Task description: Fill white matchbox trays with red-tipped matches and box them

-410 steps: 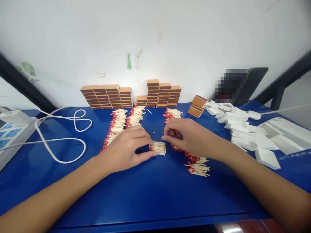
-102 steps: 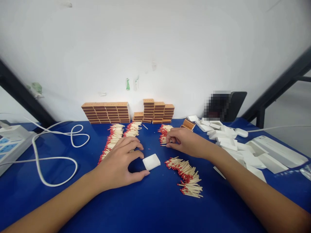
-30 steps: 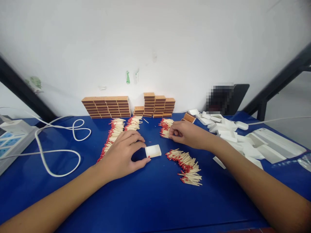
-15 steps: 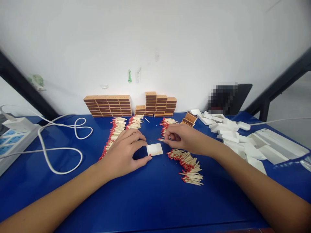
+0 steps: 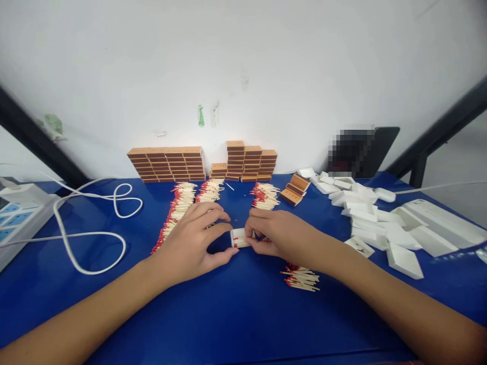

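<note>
A small white matchbox tray (image 5: pixel 239 233) lies on the blue table between my hands, with a few red-headed matches in it. My left hand (image 5: pixel 198 235) holds the tray's left end, thumb at the near corner and index finger at the far corner. Over the tray's right side is my right hand (image 5: pixel 274 233), its fingers pinched on matches whose sticks they largely hide. Loose red-tipped matches (image 5: pixel 302 279) lie below my right wrist. Another match pile (image 5: pixel 265 195) is just beyond that hand, and a long row of matches (image 5: pixel 177 213) runs behind my left hand.
Stacked brown matchboxes (image 5: pixel 167 165) stand against the wall, with a shorter stack (image 5: pixel 251 162) beside them. Two matchbox sleeves (image 5: pixel 294 190) lie right of centre. White empty trays (image 5: pixel 365 213) are heaped at right. A white cable (image 5: pixel 91 233) and a power strip (image 5: pixel 26 223) occupy the left.
My right hand has come down and left from the match pile to the tray. Matches now show in the tray, which looked nearly bare before. My left hand has stayed at its end.
</note>
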